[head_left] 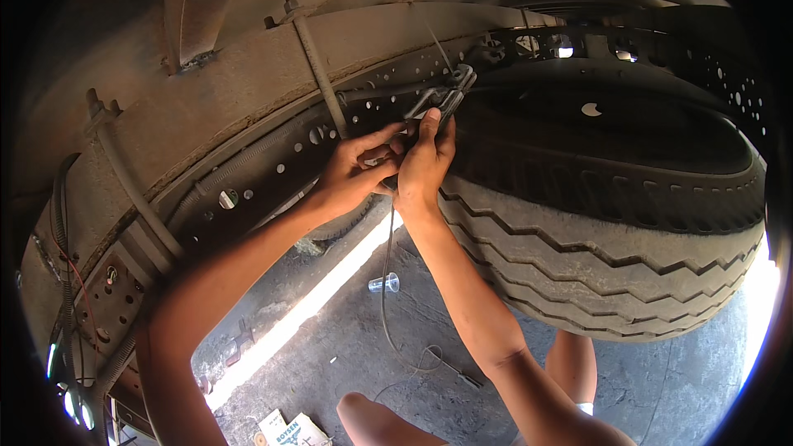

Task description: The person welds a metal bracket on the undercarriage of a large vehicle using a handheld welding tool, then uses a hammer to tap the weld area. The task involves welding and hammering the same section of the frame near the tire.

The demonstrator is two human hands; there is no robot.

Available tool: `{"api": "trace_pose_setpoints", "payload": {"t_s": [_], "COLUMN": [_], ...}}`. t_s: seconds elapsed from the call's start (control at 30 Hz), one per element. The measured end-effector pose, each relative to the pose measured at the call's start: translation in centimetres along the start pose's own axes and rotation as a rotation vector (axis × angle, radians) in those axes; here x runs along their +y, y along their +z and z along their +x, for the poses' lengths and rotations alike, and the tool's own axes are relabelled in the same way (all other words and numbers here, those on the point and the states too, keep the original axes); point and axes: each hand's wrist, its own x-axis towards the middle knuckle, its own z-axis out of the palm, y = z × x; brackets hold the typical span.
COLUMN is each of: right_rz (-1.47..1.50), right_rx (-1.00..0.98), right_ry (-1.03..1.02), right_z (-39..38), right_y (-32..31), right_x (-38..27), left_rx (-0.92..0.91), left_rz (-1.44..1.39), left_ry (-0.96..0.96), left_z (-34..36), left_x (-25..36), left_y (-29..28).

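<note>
Both of my hands are raised beneath a vehicle, close together beside a big tire (611, 268). The fingers of my right hand (424, 167) wrap round the lower end of a dark metal clamp-like piece (459, 87), whose jagged upper part sticks out above the thumb. My left hand (353, 172) is closed, its fingertips pressed together against the right hand; what they grip is hidden. From below the hands a thin dark cable (385, 301) hangs down to the floor and loops there. A thin rod or wire (438, 40) rises from near the clamp-like piece.
A rusty frame beam (223, 99) with U-bolts (318, 66) runs along the left and overhead. Hoses and wires (66, 272) hang at far left. On the concrete floor (330, 396) lie a clear plastic cup (384, 282) and a printed carton (297, 431). My bare knees show below.
</note>
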Motion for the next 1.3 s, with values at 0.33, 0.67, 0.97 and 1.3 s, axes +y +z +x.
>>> {"api": "trace_pose_setpoints", "payload": {"t_s": [0.33, 0.67, 0.97, 1.3], "right_rz": [0.072, 0.081, 0.082, 0.072], "right_rx": [0.024, -0.004, 0.016, -0.009], "right_ry": [-0.028, -0.024, -0.035, -0.001], "right_z": [-0.4, -0.5, -0.7, -0.9], "right_y": [0.9, 0.8, 1.0, 0.6], "right_x": [-0.8, -1.1, -1.3, -1.3], "left_rx": [0.028, 0.014, 0.014, 0.023], "left_rz": [0.016, -0.013, 0.036, 0.000], "left_ry": [-0.003, 0.044, 0.042, 0.056], "left_z": [0.1, 0.0, 0.0, -0.2], "left_x": [-0.4, -0.6, -0.6, -0.8], "left_y": [-0.1, -0.1, -0.2, -0.2]}}
